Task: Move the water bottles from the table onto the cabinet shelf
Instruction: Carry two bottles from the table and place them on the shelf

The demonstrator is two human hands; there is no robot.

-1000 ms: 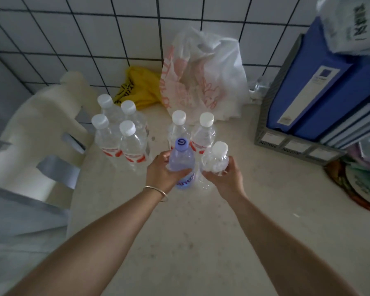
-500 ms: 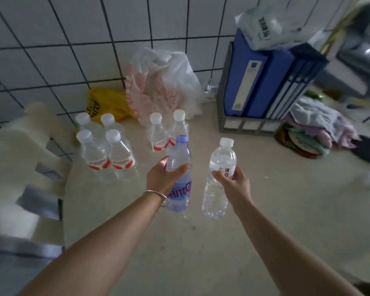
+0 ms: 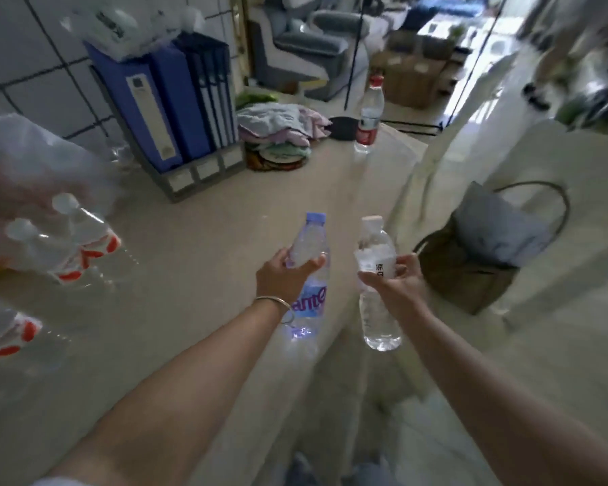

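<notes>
My left hand (image 3: 282, 277) grips a bottle with a pale purple cap and purple label (image 3: 311, 299), held upright above the table's right edge. My right hand (image 3: 395, 282) grips a clear bottle with a white cap and white label (image 3: 378, 310), held just past that edge, over the floor. Several red-labelled bottles (image 3: 67, 247) stand blurred at the far left of the beige table (image 3: 190, 261). One red-capped bottle (image 3: 367, 117) stands alone at the table's far corner. No cabinet shelf can be made out.
Blue binders in a grey rack (image 3: 169, 110) stand against the tiled wall, with a pile of cloth (image 3: 281, 124) beside them. A dark bag (image 3: 478, 261) with a grey cushion sits on the floor to the right. Grey armchairs (image 3: 309, 40) stand beyond.
Both bottles have been lifted off the table and carried to the right. My view has swung right, so the bottle group has slid to the left edge and the room beyond has come into sight.
</notes>
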